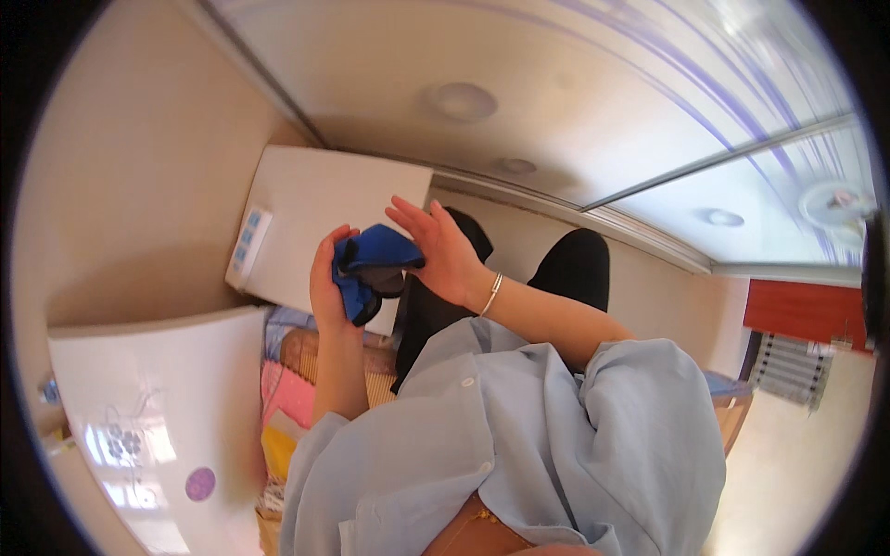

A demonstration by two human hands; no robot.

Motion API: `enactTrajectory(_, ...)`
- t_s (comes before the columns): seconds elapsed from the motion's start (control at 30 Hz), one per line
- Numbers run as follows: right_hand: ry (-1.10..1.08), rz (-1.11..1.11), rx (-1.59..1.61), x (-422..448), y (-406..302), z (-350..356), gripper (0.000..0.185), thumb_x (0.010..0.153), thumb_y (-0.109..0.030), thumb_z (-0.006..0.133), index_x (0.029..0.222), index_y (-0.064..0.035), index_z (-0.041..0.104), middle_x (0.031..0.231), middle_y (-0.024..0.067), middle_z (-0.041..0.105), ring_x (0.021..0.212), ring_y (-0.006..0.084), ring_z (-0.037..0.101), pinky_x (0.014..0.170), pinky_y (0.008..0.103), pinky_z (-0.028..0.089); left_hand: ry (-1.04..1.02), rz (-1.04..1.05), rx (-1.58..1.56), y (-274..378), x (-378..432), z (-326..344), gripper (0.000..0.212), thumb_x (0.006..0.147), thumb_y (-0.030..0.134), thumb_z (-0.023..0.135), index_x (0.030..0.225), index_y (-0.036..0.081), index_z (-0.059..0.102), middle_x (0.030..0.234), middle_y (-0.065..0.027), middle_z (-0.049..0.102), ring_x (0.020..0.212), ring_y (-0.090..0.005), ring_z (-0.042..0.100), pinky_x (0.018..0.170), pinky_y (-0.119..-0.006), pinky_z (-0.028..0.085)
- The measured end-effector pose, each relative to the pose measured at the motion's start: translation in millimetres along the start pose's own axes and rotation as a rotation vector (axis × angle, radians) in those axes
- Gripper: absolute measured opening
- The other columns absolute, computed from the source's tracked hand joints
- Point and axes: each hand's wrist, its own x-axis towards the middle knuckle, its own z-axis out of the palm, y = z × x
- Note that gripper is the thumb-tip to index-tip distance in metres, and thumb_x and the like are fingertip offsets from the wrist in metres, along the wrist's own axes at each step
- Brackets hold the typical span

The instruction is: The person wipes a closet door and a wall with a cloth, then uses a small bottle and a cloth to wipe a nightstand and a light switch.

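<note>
A folded piece of blue fabric with black trim (pixel 381 247) is in front of my torso, above my lap. My left hand (pixel 329 281) is wrapped around its left side, with the palm turned inward and the fingertips at the top. The fabric's right-hand tip meets my right hand (pixel 445 254), whose visible fingers are stretched out and spread. Whether a hidden thumb pinches that tip, I cannot tell. A dark inner layer shows beneath the blue fold. Around my right wrist is a thin metal bangle (pixel 492 295).
Beyond my hands stands a white cabinet (pixel 313 201) with a blue-and-white box (pixel 251 240) on it. A glossy white panel (pixel 160 431) is at lower left, beside a pink cloth (pixel 292 395) and other textiles. Sliding panels (pixel 556 90) line the far side. Black trousers (pixel 573 267) cover my legs.
</note>
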Motion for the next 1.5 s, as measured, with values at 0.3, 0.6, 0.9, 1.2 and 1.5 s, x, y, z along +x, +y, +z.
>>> enactTrajectory(0.3,0.085,-0.254,0.244,-72.5,-56.1,-63.4,0.063,0.102,-0.057,0.027,0.151,-0.0187,0.038,0.157,-0.0007,0.035,0.139,0.0178,0.035,0.113,0.0449,0.022,-0.207,-0.179,0.059,-43.8,-4.3,133.0,0.039,0.102,0.032,0.047,0.122,0.001,0.059,0.112,-0.01,0.062,0.107,-0.0211,0.058,0.097,-0.035,0.045)
enactTrajectory(0.6,0.16,-0.453,0.484,-133.9,-169.4,-114.3,0.06,0.102,-0.055,0.03,0.15,-0.0199,0.039,0.152,-0.0018,0.04,0.135,0.0177,0.041,0.112,0.0423,0.031,-0.473,-0.255,0.333,-78.3,21.9,304.1,0.035,0.1,0.029,0.05,0.117,0.0,0.06,0.109,-0.0108,0.063,0.103,-0.0188,0.059,0.094,-0.032,0.046)
enactTrajectory(0.9,0.261,-0.753,0.598,-295.9,-287.5,-59.5,0.056,0.102,-0.049,0.032,0.149,-0.0203,0.041,0.149,-0.003,0.043,0.135,0.0163,0.04,0.107,0.0416,0.036,-0.869,-0.433,0.411,-52.2,-45.8,499.9,0.028,0.101,0.024,0.05,0.112,0.0,0.06,0.106,-0.009,0.064,0.1,-0.0172,0.06,0.093,-0.03,0.046)
enactTrajectory(1.2,0.519,-1.177,0.713,-465.5,-352.7,-10.8,0.05,0.101,-0.031,0.041,0.148,-0.0127,0.042,0.15,0.0034,0.043,0.135,0.0191,0.044,0.113,0.0376,0.034,-1.261,-0.722,0.443,-42.2,-171.0,670.9,0.022,0.099,0.013,0.048,0.113,0.001,0.061,0.107,-0.0087,0.064,0.1,-0.0155,0.06,0.092,-0.029,0.048)
enactTrajectory(1.5,0.823,-1.482,0.692,-618.4,-357.6,-19.1,0.055,0.099,-0.027,0.046,0.15,-0.01,0.035,0.144,0.0078,0.049,0.13,0.02,0.049,0.11,0.0362,0.038,-1.657,-0.793,0.466,-104.1,-303.7,772.7,0.023,0.097,0.015,0.049,0.111,0.001,0.061,0.106,-0.0093,0.064,0.1,-0.0151,0.061,0.093,-0.028,0.047)
